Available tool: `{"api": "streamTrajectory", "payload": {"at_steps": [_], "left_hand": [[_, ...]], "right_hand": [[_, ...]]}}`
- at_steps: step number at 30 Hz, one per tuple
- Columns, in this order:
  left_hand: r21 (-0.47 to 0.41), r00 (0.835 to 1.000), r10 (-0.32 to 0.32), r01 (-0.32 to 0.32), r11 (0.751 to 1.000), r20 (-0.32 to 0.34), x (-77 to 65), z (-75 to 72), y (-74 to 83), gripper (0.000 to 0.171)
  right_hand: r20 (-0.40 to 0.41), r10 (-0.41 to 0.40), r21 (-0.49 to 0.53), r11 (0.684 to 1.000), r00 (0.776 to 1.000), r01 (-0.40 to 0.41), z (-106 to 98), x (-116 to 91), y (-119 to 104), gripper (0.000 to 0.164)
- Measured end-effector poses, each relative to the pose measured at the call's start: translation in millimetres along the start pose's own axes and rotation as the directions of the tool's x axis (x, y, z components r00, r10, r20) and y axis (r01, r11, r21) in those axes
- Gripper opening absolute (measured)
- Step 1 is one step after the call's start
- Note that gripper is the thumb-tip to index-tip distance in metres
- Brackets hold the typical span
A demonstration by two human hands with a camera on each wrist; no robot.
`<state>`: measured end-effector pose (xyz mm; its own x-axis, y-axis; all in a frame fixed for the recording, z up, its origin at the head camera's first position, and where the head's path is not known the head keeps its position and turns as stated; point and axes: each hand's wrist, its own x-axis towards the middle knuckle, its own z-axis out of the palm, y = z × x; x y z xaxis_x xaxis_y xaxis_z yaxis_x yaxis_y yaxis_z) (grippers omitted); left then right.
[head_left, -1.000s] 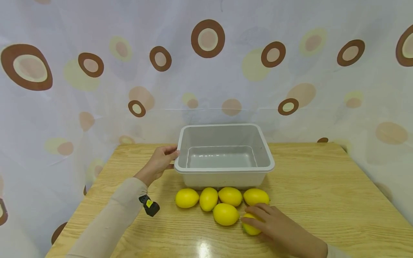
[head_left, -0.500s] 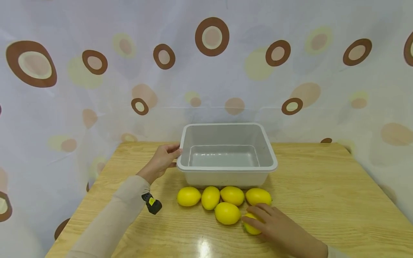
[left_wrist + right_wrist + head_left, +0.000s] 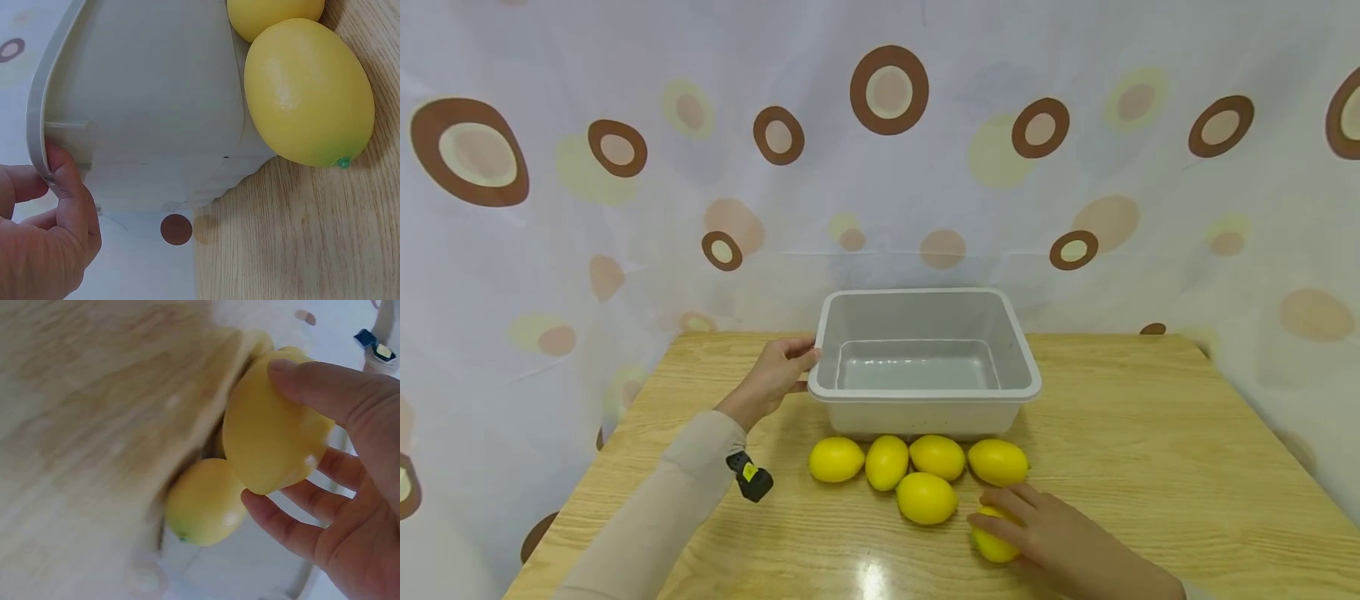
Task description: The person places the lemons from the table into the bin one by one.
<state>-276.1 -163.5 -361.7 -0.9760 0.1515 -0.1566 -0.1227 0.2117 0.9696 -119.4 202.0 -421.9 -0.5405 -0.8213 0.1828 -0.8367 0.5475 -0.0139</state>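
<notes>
My left hand (image 3: 772, 377) grips the left rim of a light grey plastic basin (image 3: 925, 395), fingers under the lip and thumb at its edge, as the left wrist view also shows. At the front right, my right hand (image 3: 1051, 533) holds a yellow lemon (image 3: 994, 543) between thumb and fingers. In the right wrist view this lemon (image 3: 272, 425) has the thumb across one side and fingertips on the other. Another lemon (image 3: 998, 462) lies just beyond that hand, and a further lemon (image 3: 927, 498) is to its left.
More lemons line the basin's front wall: a left one (image 3: 837, 460), an upright one (image 3: 887, 462) and a middle one (image 3: 937, 457). All rest on a wooden table (image 3: 1150, 433). Behind it hangs a white curtain (image 3: 880, 192) with brown rings.
My right hand has shifted slightly right and toward me with its lemon, widening the gap to the other lemons. The left hand keeps its grip on the basin rim.
</notes>
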Motion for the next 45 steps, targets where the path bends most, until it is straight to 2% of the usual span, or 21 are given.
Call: {"api": "streamTrajectory", "payload": {"at_steps": [5,10,14,19,22,24,26,27,30,35,38,45], "left_hand": [[0.005,1.0,-0.004,0.004,1.0,-0.003,0.3,-0.6,-1.0,0.043],[0.011,1.0,-0.008,0.008,1.0,-0.007,0.0,-0.4,-1.8,0.044],[0.003,1.0,-0.01,0.01,1.0,-0.006,-1.7,1.2,-2.5,0.042],[-0.003,1.0,-0.016,0.016,1.0,-0.002,-3.9,2.9,-2.5,0.042],[-0.003,1.0,-0.018,0.018,1.0,-0.003,-3.7,3.4,-2.2,0.043],[0.0,1.0,-0.019,0.019,1.0,-0.002,-3.0,3.6,-1.8,0.043],[0.003,1.0,-0.018,0.018,1.0,-0.004,-2.3,3.8,-1.4,0.043],[0.004,1.0,-0.018,0.018,1.0,-0.006,-2.1,3.8,-1.3,0.043],[0.006,1.0,-0.016,0.016,1.0,-0.005,-1.6,3.5,-1.2,0.043],[0.001,1.0,-0.014,0.014,1.0,0.002,-1.1,2.5,-0.8,0.043],[-0.007,1.0,-0.013,0.013,1.0,0.005,-0.7,2.1,0.1,0.044],[-0.012,1.0,-0.007,0.008,1.0,0.012,-0.5,1.1,0.3,0.044]], "right_hand": [[0.008,-0.052,-0.016,0.999,0.999,0.052,-14,2,-7,0.059],[-0.023,-0.095,-0.06,0.994,0.995,0.094,-29,6,-14,0.071],[-0.092,-0.125,-0.102,0.988,0.988,0.116,-41,11,-19,0.082],[-0.21,-0.147,-0.13,0.984,0.967,0.121,-55,17,-21,0.084],[-0.296,-0.143,-0.108,0.987,0.944,0.115,-66,20,-20,0.08],[-0.365,-0.138,-0.102,0.989,0.92,0.108,-73,23,-18,0.059],[-0.444,-0.144,-0.099,0.989,0.885,0.111,-80,27,-16,0.041],[-0.475,-0.145,-0.102,0.989,0.868,0.109,-83,30,-14,0.037],[-0.532,-0.147,-0.107,0.989,0.834,0.106,-92,37,-9,0.043],[-0.571,-0.158,-0.11,0.987,0.806,0.116,-106,49,2,0.042],[-0.58,-0.152,-0.104,0.988,0.8,0.112,-114,56,10,0.041],[-0.56,-0.127,-0.096,0.991,0.819,0.088,-133,74,31,0.043]]}}
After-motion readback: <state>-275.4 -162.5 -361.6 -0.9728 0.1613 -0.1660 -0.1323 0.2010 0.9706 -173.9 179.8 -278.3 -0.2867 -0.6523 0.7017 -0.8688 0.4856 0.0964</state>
